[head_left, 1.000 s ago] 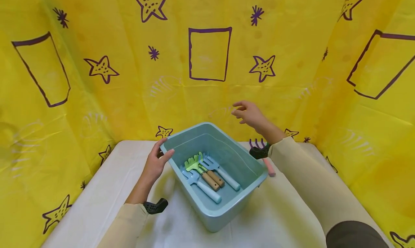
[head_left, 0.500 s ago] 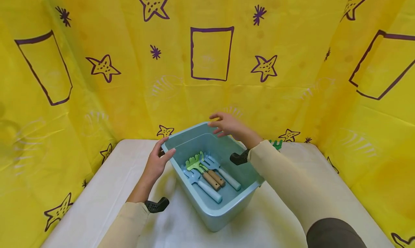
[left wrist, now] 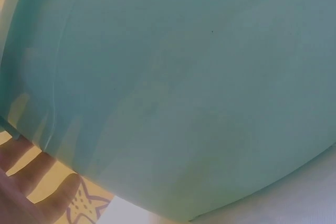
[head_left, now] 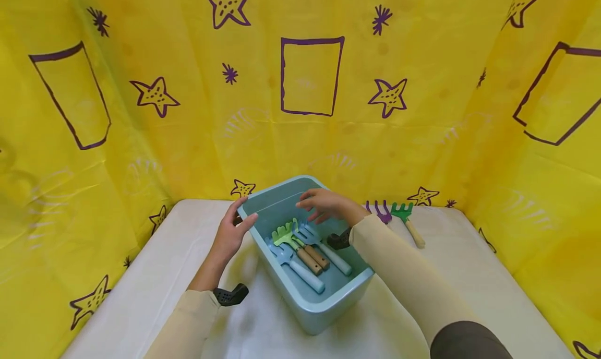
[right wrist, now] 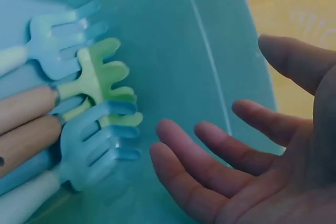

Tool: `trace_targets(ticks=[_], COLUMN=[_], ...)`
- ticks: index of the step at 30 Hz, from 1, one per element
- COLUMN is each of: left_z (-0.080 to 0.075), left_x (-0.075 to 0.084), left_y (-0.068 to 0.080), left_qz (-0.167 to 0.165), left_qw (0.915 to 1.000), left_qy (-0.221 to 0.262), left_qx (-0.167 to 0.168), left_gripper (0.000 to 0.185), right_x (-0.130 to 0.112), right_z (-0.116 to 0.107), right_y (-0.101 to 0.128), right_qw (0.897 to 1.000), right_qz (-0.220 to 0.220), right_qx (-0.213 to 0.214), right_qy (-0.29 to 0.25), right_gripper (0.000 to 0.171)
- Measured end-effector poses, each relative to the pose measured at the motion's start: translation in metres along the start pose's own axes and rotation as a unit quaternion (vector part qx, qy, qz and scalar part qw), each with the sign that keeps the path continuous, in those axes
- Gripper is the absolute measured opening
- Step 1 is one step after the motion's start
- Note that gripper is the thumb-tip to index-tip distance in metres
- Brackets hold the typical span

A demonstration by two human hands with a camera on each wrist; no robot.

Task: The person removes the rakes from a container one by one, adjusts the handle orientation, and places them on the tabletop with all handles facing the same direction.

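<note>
Since a second ago the right hand (head_left: 324,205) has come down from up by the yellow backdrop (head_left: 310,140) and now hangs inside the tub (head_left: 324,304), fingers spread and relaxed, palm empty, just above the tool heads (the wrist view shows them near but not touching).

Nearest the person, the pale teal plastic tub sits on the white-covered bench (head_left: 141,296), turned at an angle with one corner toward them. Four small rakes (head_left: 300,247) lie side by side on its floor, heads toward the far end: two blue ones with whitish handles on the outside and two light green ones with wooden handles between them. Their tines overlap a little.

The left hand (head_left: 230,234) steadies the tub's left rim, thumb hooked over the edge and fingers against the outer wall.

Beyond the tub, on the bench by the backdrop, lie a purple rake (head_left: 377,210) and a green rake (head_left: 407,219) with a wooden handle.

My guess at the risk: with the tines interlocked, lifting one rake could drag its neighbour along, and the light tub might slide if the left grip eases.
</note>
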State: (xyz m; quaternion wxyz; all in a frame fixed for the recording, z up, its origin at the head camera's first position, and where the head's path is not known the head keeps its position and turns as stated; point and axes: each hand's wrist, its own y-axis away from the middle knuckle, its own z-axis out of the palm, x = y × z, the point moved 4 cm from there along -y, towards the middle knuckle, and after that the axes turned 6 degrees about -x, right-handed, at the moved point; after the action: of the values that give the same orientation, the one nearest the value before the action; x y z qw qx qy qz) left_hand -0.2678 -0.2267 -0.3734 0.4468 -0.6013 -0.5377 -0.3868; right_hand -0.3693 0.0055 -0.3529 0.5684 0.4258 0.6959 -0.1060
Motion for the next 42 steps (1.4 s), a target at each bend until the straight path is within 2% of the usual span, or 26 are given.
trace_targets(ticks=[5,7,13,21,23,26,31,34,37,42], left_z=[-0.002,-0.002,-0.001,-0.001,-0.001,0.0,0.001,0.001,0.001,0.002], left_x=[-0.023,-0.027,-0.029,-0.028,-0.028,-0.028,-0.029,-0.025,-0.012,0.006], left_y=[-0.011,-0.013,-0.015,-0.016,-0.016,-0.016,-0.015,-0.013,-0.007,0.003], left_qz=[0.001,0.007,0.013,0.014,0.014,0.011,0.008,0.003,0.001,-0.001], left_qw=[0.9999,0.9999,0.9997,0.9997,0.9996,0.9997,0.9998,0.9999,0.9999,1.0], left_qy=[0.006,0.004,0.003,0.003,0.004,0.004,0.005,0.01,0.012,0.009], left_qx=[0.011,0.015,0.019,0.021,0.022,0.021,0.016,0.009,0.002,0.002], left_gripper=[0.063,0.062,0.062,0.063,0.063,0.062,0.062,0.062,0.064,0.064], right_x=[0.012,0.016,0.029,0.048,0.051,0.053,0.054,0.054,0.055,0.055], right_z=[0.009,0.014,0.024,0.03,0.032,0.035,0.039,0.042,0.043,0.044], right_y=[-0.006,-0.007,-0.009,-0.014,-0.015,-0.016,-0.017,-0.018,-0.018,-0.017], right_qw=[0.998,0.996,0.987,0.974,0.97,0.965,0.962,0.964,0.966,0.963], right_qz=[0.042,0.063,0.117,0.182,0.191,0.19,0.171,0.162,0.159,0.193], right_qx=[-0.04,-0.06,-0.103,-0.122,-0.134,-0.16,-0.189,-0.194,-0.189,-0.178], right_qy=[0.024,0.026,0.039,0.056,0.067,0.086,0.096,0.084,0.073,0.065], right_gripper=[0.05,0.05,0.056,0.072,0.071,0.061,0.049,0.044,0.041,0.046])
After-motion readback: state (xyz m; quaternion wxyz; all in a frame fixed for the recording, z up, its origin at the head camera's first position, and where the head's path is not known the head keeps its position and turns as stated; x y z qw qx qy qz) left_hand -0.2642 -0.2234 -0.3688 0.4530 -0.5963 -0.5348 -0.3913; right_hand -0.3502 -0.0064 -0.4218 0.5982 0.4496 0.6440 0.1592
